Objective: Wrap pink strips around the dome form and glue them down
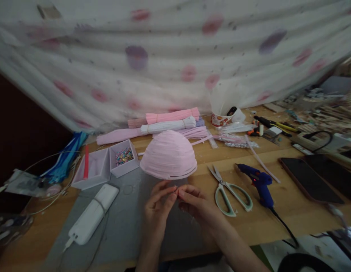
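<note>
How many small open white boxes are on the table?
2, side by side to the left of the pink dome. The left box holds a red stick; the right box holds colourful beads. Others may be hidden in the clutter at the far right.

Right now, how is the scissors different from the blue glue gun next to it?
The scissors have pale green loop handles and shiny metal blades; the glue gun is dark blue. The glue gun has a black cord trailing off the table edge and a small red light; the scissors have neither. The scissors lie closer to the right hand than the glue gun does. Both lie flat on the wooden table, untouched by either hand.
</note>
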`<state>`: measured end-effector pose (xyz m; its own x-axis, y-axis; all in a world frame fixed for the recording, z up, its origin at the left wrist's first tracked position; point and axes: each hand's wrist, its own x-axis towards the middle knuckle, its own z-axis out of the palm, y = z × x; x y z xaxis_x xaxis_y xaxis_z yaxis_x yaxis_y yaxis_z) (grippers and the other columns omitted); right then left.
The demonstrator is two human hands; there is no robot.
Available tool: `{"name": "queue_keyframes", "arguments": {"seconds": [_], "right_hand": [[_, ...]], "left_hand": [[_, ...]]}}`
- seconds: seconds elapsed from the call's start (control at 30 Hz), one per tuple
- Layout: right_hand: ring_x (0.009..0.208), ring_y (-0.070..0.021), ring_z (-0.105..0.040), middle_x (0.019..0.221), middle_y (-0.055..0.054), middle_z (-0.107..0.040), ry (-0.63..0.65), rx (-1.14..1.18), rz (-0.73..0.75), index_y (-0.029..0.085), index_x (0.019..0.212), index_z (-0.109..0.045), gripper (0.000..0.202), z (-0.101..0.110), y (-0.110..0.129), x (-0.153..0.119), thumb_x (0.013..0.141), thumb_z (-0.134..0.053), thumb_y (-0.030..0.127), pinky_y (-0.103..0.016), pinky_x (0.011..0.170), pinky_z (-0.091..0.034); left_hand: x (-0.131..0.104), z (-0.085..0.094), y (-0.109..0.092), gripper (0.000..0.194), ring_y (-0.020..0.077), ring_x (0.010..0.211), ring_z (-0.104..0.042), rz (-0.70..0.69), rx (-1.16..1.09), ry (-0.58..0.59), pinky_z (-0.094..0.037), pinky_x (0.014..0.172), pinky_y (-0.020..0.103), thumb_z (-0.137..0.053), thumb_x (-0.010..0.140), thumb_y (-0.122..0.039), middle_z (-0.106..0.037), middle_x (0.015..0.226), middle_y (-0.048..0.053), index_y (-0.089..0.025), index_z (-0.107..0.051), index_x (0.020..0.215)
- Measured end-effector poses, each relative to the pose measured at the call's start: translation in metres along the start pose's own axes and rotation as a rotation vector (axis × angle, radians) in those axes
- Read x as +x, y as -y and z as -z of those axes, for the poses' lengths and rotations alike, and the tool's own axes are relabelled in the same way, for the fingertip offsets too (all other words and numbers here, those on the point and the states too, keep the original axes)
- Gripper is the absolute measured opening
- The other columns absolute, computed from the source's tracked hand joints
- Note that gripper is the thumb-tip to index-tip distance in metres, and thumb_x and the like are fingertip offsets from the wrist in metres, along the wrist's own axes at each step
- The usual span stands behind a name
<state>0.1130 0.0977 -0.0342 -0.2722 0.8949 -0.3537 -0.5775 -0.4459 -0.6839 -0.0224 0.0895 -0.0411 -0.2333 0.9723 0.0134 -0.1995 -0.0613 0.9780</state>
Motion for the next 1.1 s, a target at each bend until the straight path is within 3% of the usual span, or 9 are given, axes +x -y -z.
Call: {"name": "queue_keyframes", "arguments": {"seconds": [0.27,0.43,0.53,0.67,0.8,0.9,1.0,1.1], "right_hand": [[0.056,-0.0068,-0.054,0.059,0.003,-0.066,-0.090,0.117,-0.028,0.017,0.066,-0.076,0.041,-0.003,-0.004,0.004,0.041,-0.100,0.041,-0.019,0.056,-0.040],[0.056,-0.0058,-0.051,0.061,0.006,-0.063,-0.200,0.243,0.022,0.018,0.071,-0.075,0.045,0.004,0.002,0.003,0.040,-0.100,0.039,-0.018,0.053,-0.040],[0.052,-0.0039,-0.046,0.057,0.010,-0.056,-0.242,0.284,0.064,0.019,0.062,-0.067,0.045,0.013,0.013,0.001,0.042,-0.100,0.041,-0.016,0.050,-0.038],[0.049,-0.0059,-0.047,0.059,0.006,-0.060,-0.204,0.243,-0.021,0.017,0.066,-0.066,0.052,0.012,0.024,0.003,0.042,-0.097,0.052,-0.019,0.047,-0.037],[0.048,-0.0061,-0.048,0.062,0.005,-0.065,-0.151,0.202,-0.047,0.017,0.072,-0.068,0.057,-0.001,0.025,0.011,0.037,-0.099,0.049,-0.018,0.046,-0.036],[0.047,-0.0042,-0.046,0.058,0.007,-0.062,-0.144,0.195,-0.007,0.016,0.064,-0.062,0.055,-0.007,0.023,0.016,0.036,-0.100,0.046,-0.017,0.046,-0.035],[0.045,-0.0038,-0.045,0.056,0.007,-0.061,-0.146,0.188,0.007,0.016,0.062,-0.060,0.055,-0.006,0.022,0.019,0.037,-0.100,0.045,-0.017,0.044,-0.033],[0.045,-0.0039,-0.045,0.055,0.007,-0.060,-0.152,0.190,0.014,0.017,0.062,-0.059,0.055,-0.003,0.020,0.021,0.038,-0.100,0.045,-0.017,0.044,-0.032]], "left_hand": [[0.002,-0.014,0.015,0.025,0.0253,0.103,-0.067,0.013,-0.110,-0.087,-0.051,0.091,0.037,-0.088,0.063,-0.046,-0.072,0.103,0.008,-0.023,-0.079,0.069],[0.001,-0.017,0.014,0.029,0.0262,0.104,-0.068,0.028,-0.159,-0.097,-0.049,0.096,0.041,-0.087,0.064,-0.050,-0.075,0.106,0.009,-0.023,-0.078,0.069],[0.000,-0.017,0.010,0.027,0.0284,0.109,-0.068,0.015,-0.168,-0.076,-0.047,0.100,0.045,-0.087,0.065,-0.048,-0.075,0.112,0.010,-0.023,-0.077,0.068],[-0.002,-0.021,0.006,0.030,0.0303,0.112,-0.067,-0.024,-0.138,-0.066,-0.043,0.105,0.047,-0.089,0.061,-0.046,-0.075,0.113,0.010,-0.023,-0.070,0.056],[-0.003,-0.022,0.005,0.038,0.0308,0.111,-0.067,-0.041,-0.065,-0.041,-0.042,0.105,0.046,-0.087,0.060,-0.052,-0.077,0.105,0.011,-0.023,-0.064,0.054],[-0.003,-0.016,0.002,0.040,0.0300,0.104,-0.068,-0.016,0.022,-0.014,-0.048,0.094,0.042,-0.080,0.067,-0.058,-0.077,0.102,0.011,-0.023,-0.063,0.061],[-0.003,-0.002,-0.002,0.042,0.0278,0.082,-0.069,0.029,0.135,0.033,-0.050,0.079,0.039,-0.072,0.076,-0.058,-0.076,0.081,0.010,-0.023,-0.063,0.055],[-0.003,0.013,-0.004,0.039,0.0281,0.084,-0.068,0.063,0.208,0.043,-0.046,0.085,0.040,-0.076,0.073,-0.048,-0.074,0.075,0.010,-0.023,-0.062,0.046]]}}
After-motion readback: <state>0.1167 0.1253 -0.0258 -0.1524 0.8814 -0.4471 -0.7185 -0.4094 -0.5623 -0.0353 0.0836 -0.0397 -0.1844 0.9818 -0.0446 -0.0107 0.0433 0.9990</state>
